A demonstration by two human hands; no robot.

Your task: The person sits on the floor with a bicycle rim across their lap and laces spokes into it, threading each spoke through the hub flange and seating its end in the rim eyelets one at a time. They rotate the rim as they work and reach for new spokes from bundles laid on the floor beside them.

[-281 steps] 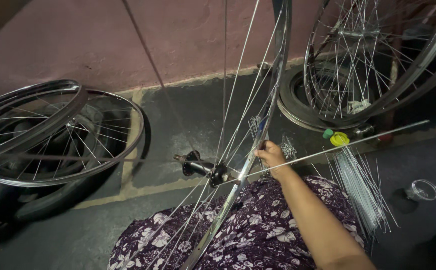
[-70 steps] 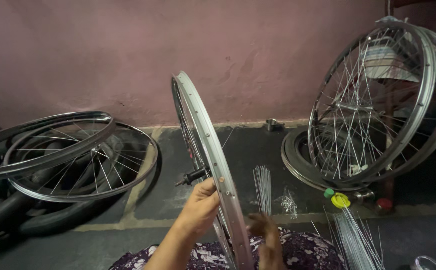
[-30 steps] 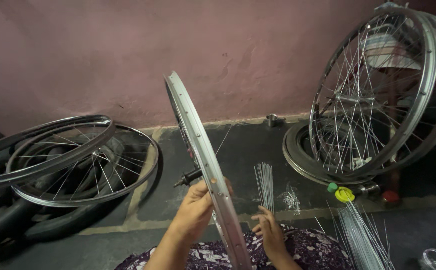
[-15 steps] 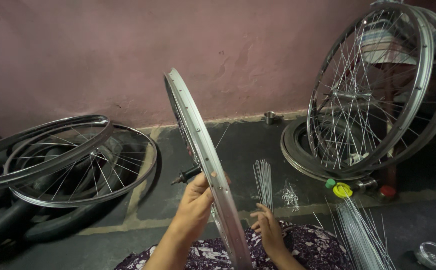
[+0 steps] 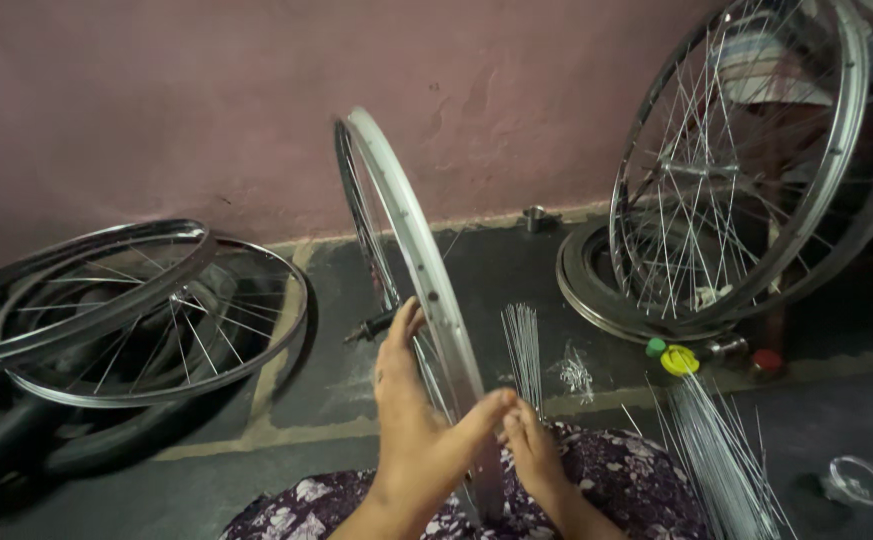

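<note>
A silver bicycle wheel rim (image 5: 408,230) stands upright on edge in front of me, over my flower-patterned lap (image 5: 616,490). My left hand (image 5: 418,420) wraps the rim's lower part, thumb across its outer face. My right hand (image 5: 534,452) pinches at the rim edge beside the left thumb; what its fingertips hold is too small to tell. The wheel's hub axle (image 5: 368,326) shows left of the rim, with thin spokes running to it.
Spoked wheels (image 5: 146,320) lie stacked on tyres at the left. Other wheels (image 5: 746,170) lean on the pink wall at the right. Loose spokes (image 5: 522,345) lie on the floor, a bundle (image 5: 721,450) at right, plus coloured caps (image 5: 678,358) and a clear lid (image 5: 854,480).
The rim went from tilted across my view, held by my right hand alone, to standing upright with my left hand on it. In the last second both hands closed together at the rim.
</note>
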